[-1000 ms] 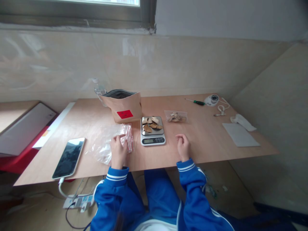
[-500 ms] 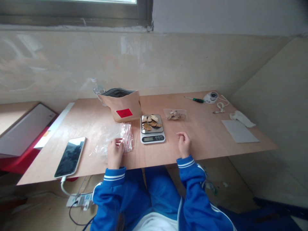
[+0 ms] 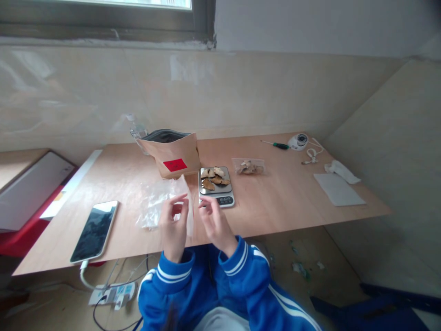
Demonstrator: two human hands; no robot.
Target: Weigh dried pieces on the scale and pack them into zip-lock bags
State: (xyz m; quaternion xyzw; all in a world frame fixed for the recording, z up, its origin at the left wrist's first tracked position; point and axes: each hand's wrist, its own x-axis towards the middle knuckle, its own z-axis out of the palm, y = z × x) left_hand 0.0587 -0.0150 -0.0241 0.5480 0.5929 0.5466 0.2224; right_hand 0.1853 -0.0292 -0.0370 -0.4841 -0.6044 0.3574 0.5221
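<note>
Over the front of the table, my left hand (image 3: 175, 227) pinches a clear plastic zip bag (image 3: 189, 223) between thumb and fingers. Just to its right is my right hand (image 3: 216, 224), fingers loosely bent and apart, with nothing visible in them. More clear bags (image 3: 149, 207) lie flat at the left of my left hand. Beyond my right hand stands a small digital kitchen scale (image 3: 226, 201), its display mostly hidden by that hand. Several dried brownish slices (image 3: 215, 179) rest on its metal plate.
Behind the bags stands an open kraft pouch (image 3: 175, 154) with a red label, a plastic bottle (image 3: 136, 128) beside it. A filled clear bag (image 3: 250, 167) lies right of the scale. A phone (image 3: 94, 232), screwdriver (image 3: 280, 145), white camera (image 3: 298, 141) and white paper (image 3: 339, 189) lie farther out.
My left hand has lifted a clear bag from the pile. My right hand has moved left across the table, from beside the scale to close by my left hand.
</note>
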